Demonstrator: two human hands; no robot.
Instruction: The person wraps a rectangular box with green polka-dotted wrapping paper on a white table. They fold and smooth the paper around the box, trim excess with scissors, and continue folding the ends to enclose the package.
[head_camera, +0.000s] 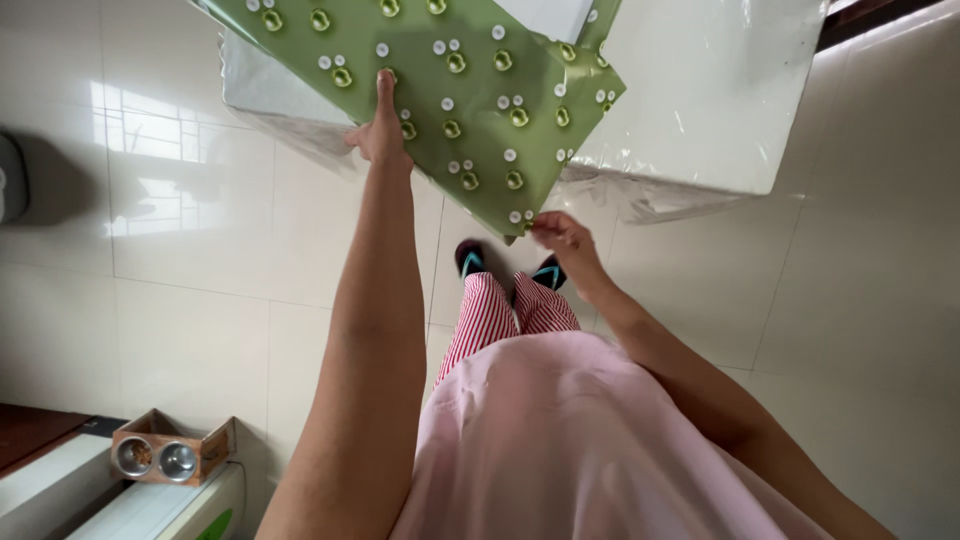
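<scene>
Head view, looking straight down past the person's pink top (560, 440) and red-and-white striped trousers (500, 320) to a floor of glossy cream tiles (190, 330).

Landmark: a large sheet of olive-green wrapping paper printed with small white dots and pale green rings (450, 90). It lies tilted, spread over a counter covered in white glossy plastic film (720, 110), and its lower corner overhangs the counter edge toward the person.

Left hand (382, 125): arm fully extended, palm down on the green sheet near the sheet's left edge. The fingers lie flat and together against the paper, pressing on it and not wrapped around anything.

Right hand (560, 235): placed at the lowest corner of the green sheet, just below the overhang. The fingertips are pinched together on that corner of the paper; the thumb side is partly hidden, so the exact grip cannot be told.

A further white sheet (550, 15) shows beyond the upper edge of the green sheet, partly cut by the frame.

Directly below the sheet's lower corner, two feet in black sandals with turquoise straps (470, 260) stand on the tiles.

Well away from the sheet, at the lower left of the view, a small wooden box holding two round steel cups (165, 455) rests on a pale ledge (120, 500).
</scene>
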